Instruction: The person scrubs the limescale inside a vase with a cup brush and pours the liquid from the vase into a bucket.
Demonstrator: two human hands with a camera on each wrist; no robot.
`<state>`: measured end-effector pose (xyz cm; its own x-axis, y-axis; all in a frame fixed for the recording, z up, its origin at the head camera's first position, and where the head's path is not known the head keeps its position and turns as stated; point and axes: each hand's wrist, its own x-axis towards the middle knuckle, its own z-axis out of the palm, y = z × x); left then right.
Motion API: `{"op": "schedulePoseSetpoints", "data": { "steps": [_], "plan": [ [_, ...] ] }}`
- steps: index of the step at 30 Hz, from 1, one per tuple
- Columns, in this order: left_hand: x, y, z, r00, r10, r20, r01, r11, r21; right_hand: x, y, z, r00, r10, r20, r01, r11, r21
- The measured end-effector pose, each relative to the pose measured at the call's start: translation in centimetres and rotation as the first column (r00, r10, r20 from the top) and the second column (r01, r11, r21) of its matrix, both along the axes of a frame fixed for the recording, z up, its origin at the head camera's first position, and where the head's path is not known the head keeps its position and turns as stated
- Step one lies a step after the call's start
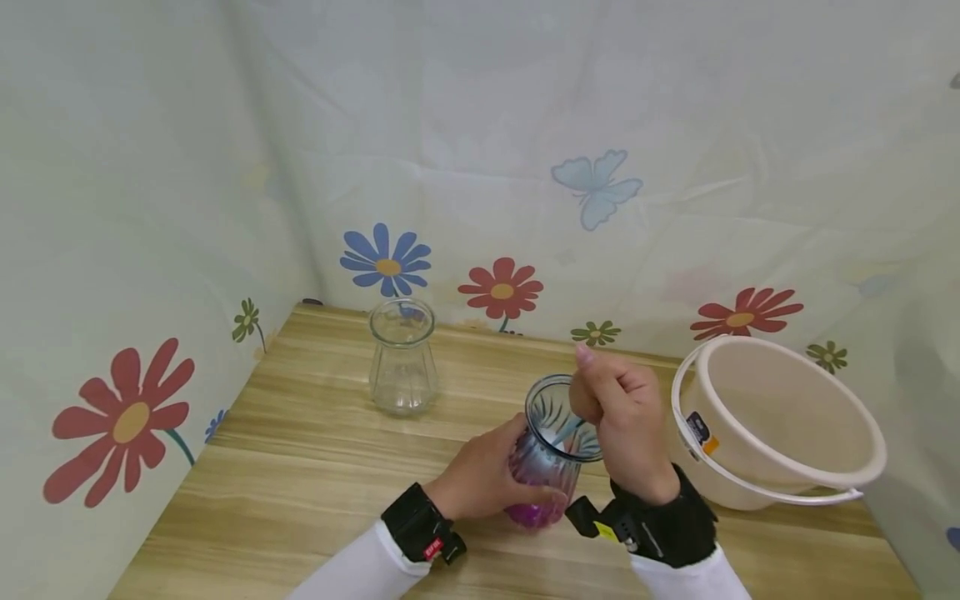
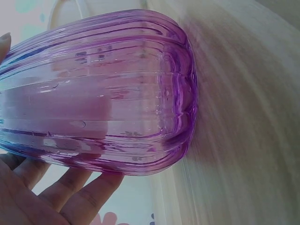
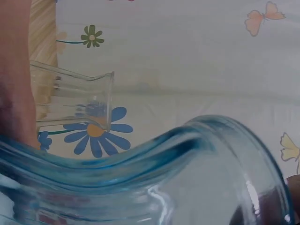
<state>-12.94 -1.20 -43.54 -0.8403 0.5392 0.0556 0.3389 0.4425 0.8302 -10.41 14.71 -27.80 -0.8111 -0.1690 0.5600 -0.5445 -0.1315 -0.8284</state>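
A ribbed glass vase (image 1: 551, 467), blue at its flared rim and purple at its base, stands tilted low over the table. My left hand (image 1: 483, 471) grips it round the body from the left; in the left wrist view its fingers (image 2: 89, 194) lie along the glass. Over the mouth, my right hand (image 1: 622, 417) is curled in a fist round a light-blue stick (image 1: 567, 430) that runs down into the vase. Its lower end looks whitish through the glass, and its kind cannot be told. The vase's blue rim (image 3: 253, 154) fills the lower right wrist view.
A clear glass vase (image 1: 403, 375) stands farther back on the wooden table (image 1: 300, 450), to the left. On the right is a cream bucket (image 1: 720, 467) with its handle lowered, close beside my right wrist. A flower-printed cloth (image 1: 480, 200) hangs behind and on both sides.
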Motion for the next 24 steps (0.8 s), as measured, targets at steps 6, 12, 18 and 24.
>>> {"op": "schedulePoseSetpoints", "data": {
  "steps": [6, 12, 18, 24],
  "plan": [
    [0.0, 0.1, 0.0, 1.0, -0.005, 0.004, 0.005, 1.0, 0.002, 0.2, 0.2, 0.3, 1.0, -0.014, -0.014, 0.014, 1.0, -0.002],
    [0.0, 0.0, 0.0, 1.0, 0.0, 0.017, 0.0, 1.0, -0.001, -0.1, 0.2, -0.1, 1.0, 0.0, -0.003, 0.0, 1.0, 0.002],
    [-0.1, 0.0, -0.3, 1.0, -0.01, 0.012, 0.01, 1.0, 0.005, 0.0, 0.2, -0.1, 1.0, -0.015, 0.01, 0.015, 1.0, 0.011],
    [-0.1, -0.1, -0.3, 1.0, -0.01, -0.011, 0.01, 1.0, -0.005, 0.3, 0.3, 1.0, 0.999, 0.023, -0.024, -0.023, 1.0, -0.019]
  ]
}}
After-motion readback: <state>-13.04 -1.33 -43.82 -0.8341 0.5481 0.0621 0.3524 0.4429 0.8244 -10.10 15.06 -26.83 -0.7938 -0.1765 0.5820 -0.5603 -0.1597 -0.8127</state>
